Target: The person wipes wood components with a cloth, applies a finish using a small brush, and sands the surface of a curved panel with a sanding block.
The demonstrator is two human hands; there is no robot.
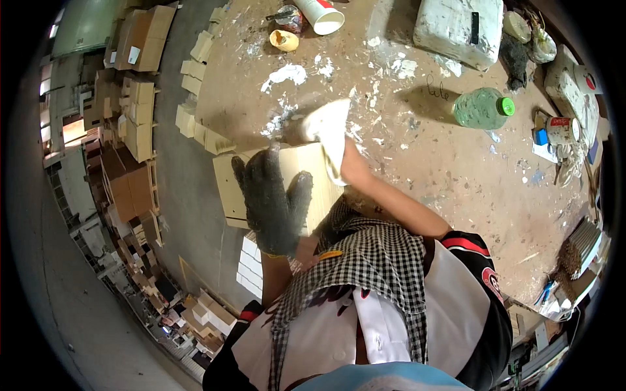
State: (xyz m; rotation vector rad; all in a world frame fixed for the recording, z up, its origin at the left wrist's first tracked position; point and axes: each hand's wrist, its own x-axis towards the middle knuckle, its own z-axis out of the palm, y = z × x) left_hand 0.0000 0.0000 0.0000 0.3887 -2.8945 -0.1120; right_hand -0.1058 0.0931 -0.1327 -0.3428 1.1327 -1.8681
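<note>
My left hand point(274, 199), in a dark grey knit glove, lies flat with fingers spread on a pale wooden board point(229, 186) at the near left edge of the workbench. My right hand point(329, 127) wears a white glove or is wrapped in a white cloth, which I cannot tell apart. It presses on the far right corner of the same board, fingers hidden. My bare right forearm runs back toward my body across the bench.
The brown workbench point(443, 169) is spattered with white filler. On it stand a green-capped clear bottle point(482, 107), a white cup point(321, 14), a small yellow cup point(283, 40), a white foam block point(456, 26) and tins at the right. Stacks of wooden boxes point(140, 111) fill the floor at left.
</note>
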